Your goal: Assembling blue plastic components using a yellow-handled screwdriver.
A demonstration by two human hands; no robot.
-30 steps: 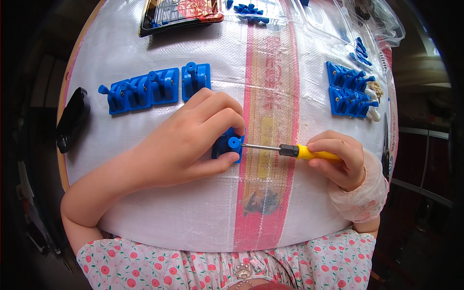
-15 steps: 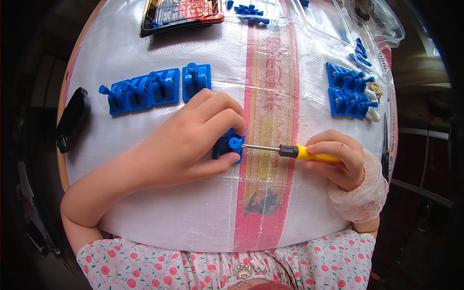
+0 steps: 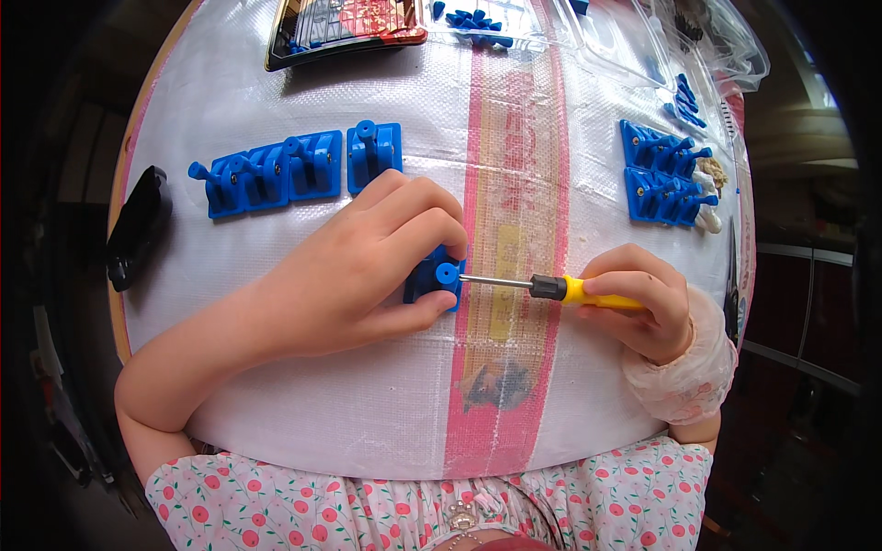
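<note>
My left hand (image 3: 372,266) grips a small blue plastic part (image 3: 446,275) with a round peg on top, thumb in front and fingers behind. Part of its flat base is covered by the hand. My right hand (image 3: 643,298) is closed around the yellow handle of a screwdriver (image 3: 551,287). The metal shaft points left and its tip meets the right side of the blue part; the screw there is too small to make out. Beyond my left hand stands a similar blue part (image 3: 367,142), beside a row of joined blue parts (image 3: 266,174).
Several blue parts (image 3: 663,174) stand grouped at the right. Loose blue pegs (image 3: 685,101) lie behind them. A black tray (image 3: 349,39) and clear plastic containers (image 3: 616,46) are along the far side. A black case-like object (image 3: 140,228) rests at the left edge.
</note>
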